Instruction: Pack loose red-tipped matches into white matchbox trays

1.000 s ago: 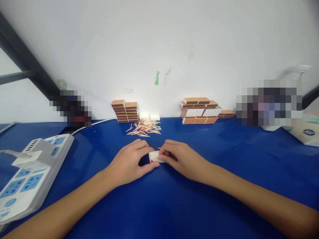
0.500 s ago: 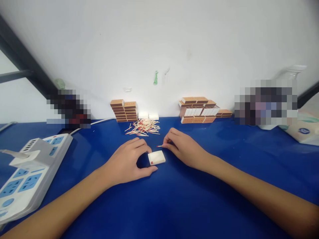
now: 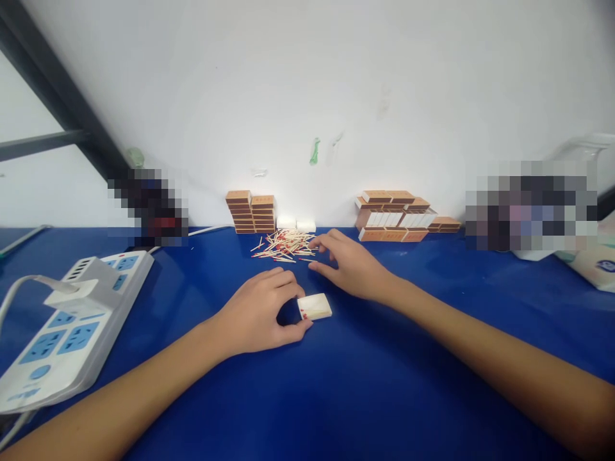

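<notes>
A small white matchbox tray lies on the blue table, with a few red match heads showing at its left end. My left hand holds that end between thumb and index finger. Beyond the tray is a loose pile of matches with red heads. At the pile's right edge is my right hand, its thumb and fingers apart and nothing visibly held. One match lies close to its thumb tip.
Against the wall stand stacked matchboxes on the left and more matchboxes on the right. Between them, behind the matches, sit two white trays. A white power strip with a plugged-in cable occupies the left side.
My right hand has moved from beside the tray to the match pile, and the match it held is out of its fingers. More match heads show in the tray. The view has shifted slightly.
</notes>
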`<state>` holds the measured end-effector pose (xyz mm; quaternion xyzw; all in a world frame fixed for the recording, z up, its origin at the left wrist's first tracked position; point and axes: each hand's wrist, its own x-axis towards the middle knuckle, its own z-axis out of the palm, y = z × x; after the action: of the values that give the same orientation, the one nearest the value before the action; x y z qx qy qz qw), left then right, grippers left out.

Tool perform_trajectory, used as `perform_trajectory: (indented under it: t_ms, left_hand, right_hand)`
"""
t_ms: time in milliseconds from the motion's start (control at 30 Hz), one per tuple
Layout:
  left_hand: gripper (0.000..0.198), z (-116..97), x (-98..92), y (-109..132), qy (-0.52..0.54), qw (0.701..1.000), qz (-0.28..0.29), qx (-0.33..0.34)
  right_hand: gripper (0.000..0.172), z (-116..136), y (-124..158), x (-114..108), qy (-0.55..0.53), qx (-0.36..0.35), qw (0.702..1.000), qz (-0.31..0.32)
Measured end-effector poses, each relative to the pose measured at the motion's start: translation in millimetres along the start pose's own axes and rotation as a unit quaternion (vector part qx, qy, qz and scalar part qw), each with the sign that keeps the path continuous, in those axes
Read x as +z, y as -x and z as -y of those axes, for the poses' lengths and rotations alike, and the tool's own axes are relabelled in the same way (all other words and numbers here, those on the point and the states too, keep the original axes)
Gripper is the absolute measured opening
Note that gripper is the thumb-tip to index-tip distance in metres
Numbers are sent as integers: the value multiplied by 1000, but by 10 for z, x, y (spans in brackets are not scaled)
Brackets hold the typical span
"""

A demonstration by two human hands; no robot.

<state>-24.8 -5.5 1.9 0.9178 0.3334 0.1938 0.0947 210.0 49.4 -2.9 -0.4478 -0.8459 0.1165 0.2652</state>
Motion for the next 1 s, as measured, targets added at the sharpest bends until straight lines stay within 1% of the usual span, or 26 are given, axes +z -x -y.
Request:
perform_trajectory:
  t_ms: [33,67,133,200,267,433,567,667,800,900,1000]
  left_hand:
    - [22,-2,-3,0,1,1000,1,-1]
    - [22,-2,-6,-1,3,1000,2,-1]
    - [21,-1,-9,-5,5,1000,3,-1]
    - [21,4,-8,-8,6,1000,4,-1]
    - [22,13,-2,-7,4,1000,2,-1]
    - [23,34,18,1,-14,1000,-14,-6]
    - [24,41,22,0,-31,999,-28,-27]
    - [25,42,19,1,-38,998,-32,-43]
    - [26,47,12,7,-42,998,-27,-48]
    - [27,51,11,9,-40,998,-28,-46]
    - [26,53,12,8,-40,998,-30,-44]
  right_hand:
    - [26,-44,-80,24,17,-9,1000,9]
    - [26,-75,-151,47,30,-18,999,21]
    - [14,-103,-254,91,41,-27,998,38]
    - [4,-102,-307,124,43,-17,998,49]
    - [6,-95,-315,140,49,-1,997,61]
    - [10,-102,-207,121,90,11,991,95]
    - [12,-91,-75,43,77,20,990,117]
    - [14,-63,0,-61,70,24,990,118]
    - [14,-37,42,-180,53,25,992,110]
    - [13,-51,42,-193,45,19,991,121]
    - [14,-79,42,-158,43,7,991,130]
